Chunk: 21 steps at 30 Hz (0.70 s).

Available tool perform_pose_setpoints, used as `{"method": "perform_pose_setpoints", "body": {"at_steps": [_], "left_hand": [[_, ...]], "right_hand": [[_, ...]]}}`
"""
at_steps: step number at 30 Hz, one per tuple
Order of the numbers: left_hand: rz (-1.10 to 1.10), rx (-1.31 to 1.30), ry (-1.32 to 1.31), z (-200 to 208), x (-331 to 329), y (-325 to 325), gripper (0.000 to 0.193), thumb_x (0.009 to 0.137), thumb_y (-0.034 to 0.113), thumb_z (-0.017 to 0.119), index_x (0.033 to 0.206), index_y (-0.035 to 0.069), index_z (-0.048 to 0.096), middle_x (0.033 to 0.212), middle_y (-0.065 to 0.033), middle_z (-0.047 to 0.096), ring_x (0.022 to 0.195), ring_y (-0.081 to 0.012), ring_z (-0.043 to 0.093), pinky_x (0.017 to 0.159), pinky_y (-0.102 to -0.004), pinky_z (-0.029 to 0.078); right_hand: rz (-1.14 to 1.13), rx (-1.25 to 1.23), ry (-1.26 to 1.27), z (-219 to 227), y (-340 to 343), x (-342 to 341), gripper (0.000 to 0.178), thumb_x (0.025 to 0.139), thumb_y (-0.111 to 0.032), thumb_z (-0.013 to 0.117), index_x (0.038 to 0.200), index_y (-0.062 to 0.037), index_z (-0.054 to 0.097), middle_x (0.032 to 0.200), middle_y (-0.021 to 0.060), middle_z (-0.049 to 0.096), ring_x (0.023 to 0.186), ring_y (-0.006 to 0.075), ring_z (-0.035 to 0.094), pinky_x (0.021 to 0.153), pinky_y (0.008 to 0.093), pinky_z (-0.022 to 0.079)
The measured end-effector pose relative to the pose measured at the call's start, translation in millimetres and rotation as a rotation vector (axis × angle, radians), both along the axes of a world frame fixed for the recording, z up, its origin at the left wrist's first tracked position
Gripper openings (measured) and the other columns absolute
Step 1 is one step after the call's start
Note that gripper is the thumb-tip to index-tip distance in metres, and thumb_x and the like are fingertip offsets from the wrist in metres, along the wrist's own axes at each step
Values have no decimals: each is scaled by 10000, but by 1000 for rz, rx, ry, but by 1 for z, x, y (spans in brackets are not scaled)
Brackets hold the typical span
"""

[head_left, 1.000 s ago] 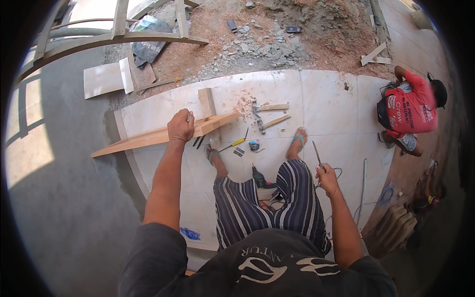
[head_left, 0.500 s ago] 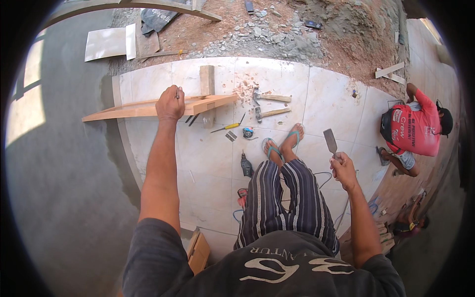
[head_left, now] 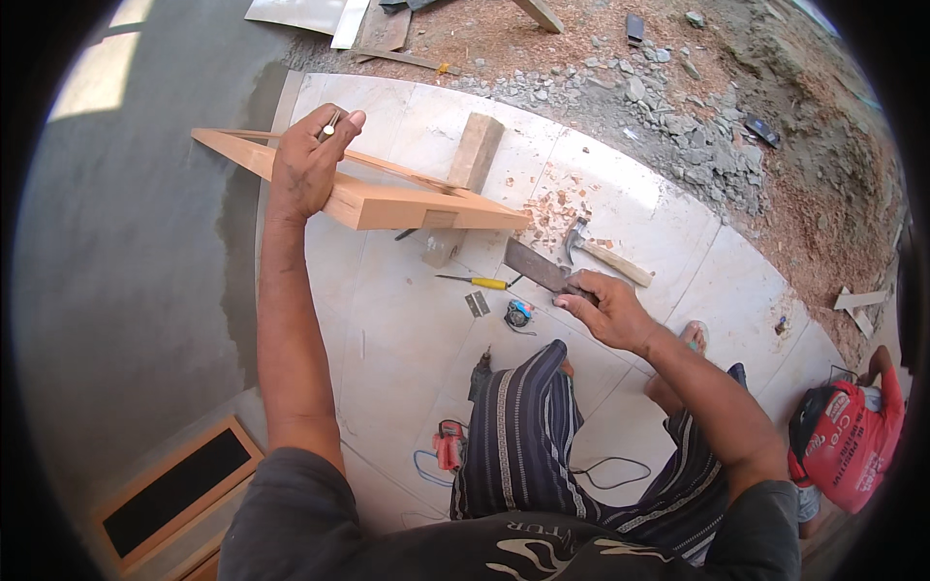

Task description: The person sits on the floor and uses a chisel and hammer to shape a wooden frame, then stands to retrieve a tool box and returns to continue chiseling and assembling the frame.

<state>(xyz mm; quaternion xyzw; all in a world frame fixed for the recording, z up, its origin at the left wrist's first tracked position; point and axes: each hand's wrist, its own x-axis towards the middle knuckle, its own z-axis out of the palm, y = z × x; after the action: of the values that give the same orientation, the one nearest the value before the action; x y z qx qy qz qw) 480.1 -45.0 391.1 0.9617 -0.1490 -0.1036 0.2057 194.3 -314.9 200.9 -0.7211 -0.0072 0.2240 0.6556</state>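
My left hand (head_left: 308, 160) is closed around a small, thin metal piece with a round pale end, possibly a screw or nail. It is over the near side of a light wooden frame (head_left: 387, 206); whether it also rests on the wood I cannot tell. In my right hand (head_left: 612, 308) is a broad flat chisel (head_left: 531, 263), its blade pointing left toward the frame's corner. That corner shows a shallow notch (head_left: 442, 219). A wooden block (head_left: 475, 155) stands under the frame. Nearby on the tiles are a claw hammer (head_left: 610, 259), a yellow-handled screwdriver (head_left: 475, 282) and a metal hinge (head_left: 477, 304).
A tape measure (head_left: 518, 313), a drill (head_left: 481, 373) and a red tool (head_left: 449, 445) with a cable lie near my legs. Wood chips (head_left: 562, 203) litter the tiles. Rubble (head_left: 678, 136) lies beyond. Another person in red (head_left: 852, 445) crouches at right.
My right hand has brought the chisel left, near the frame's corner, turning its blade from upright to sideways. I have lowered myself, knees now bent and apart. The view has turned.
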Motion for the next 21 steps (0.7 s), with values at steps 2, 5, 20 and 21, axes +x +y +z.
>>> {"method": "perform_pose_setpoints", "body": {"at_steps": [2, 5, 20, 21], "left_hand": [[1, -50, -31, -4, -3, 3, 429, 1009, 437, 655, 908, 21, 679, 719, 14, 489, 713, -101, 437, 657, -264, 373], [-56, -114, -108, -11, 2, 11, 423, 1013, 431, 651, 934, 19, 702, 726, 20, 479, 712, -80, 422, 641, -241, 353], [-33, -182, -423, -16, 3, 34, 304, 1031, 333, 636, 1006, 50, 744, 733, 8, 623, 664, -85, 540, 599, -261, 433], [-28, -118, -387, -13, 4, 35, 314, 1026, 339, 641, 1036, 46, 755, 742, 0, 642, 666, -91, 546, 605, -270, 443]], "right_hand": [[-44, 82, -165, -48, 14, 11, 348, 1030, -325, 671, 1144, 3, 695, 989, 184, 680, 891, 308, 663, 780, 397, 518], [-17, 152, -209, -98, 26, 31, 339, 1021, -276, 696, 1184, 18, 649, 946, 164, 662, 829, 242, 644, 755, 383, 517], [-183, 541, -376, -99, 131, 58, 388, 1130, -363, 501, 976, -25, 613, 712, 8, 502, 658, 104, 498, 590, 303, 422], [-197, 515, -441, -102, 139, 58, 406, 1129, -370, 502, 945, -20, 595, 703, 20, 493, 659, 112, 501, 591, 318, 423]]}}
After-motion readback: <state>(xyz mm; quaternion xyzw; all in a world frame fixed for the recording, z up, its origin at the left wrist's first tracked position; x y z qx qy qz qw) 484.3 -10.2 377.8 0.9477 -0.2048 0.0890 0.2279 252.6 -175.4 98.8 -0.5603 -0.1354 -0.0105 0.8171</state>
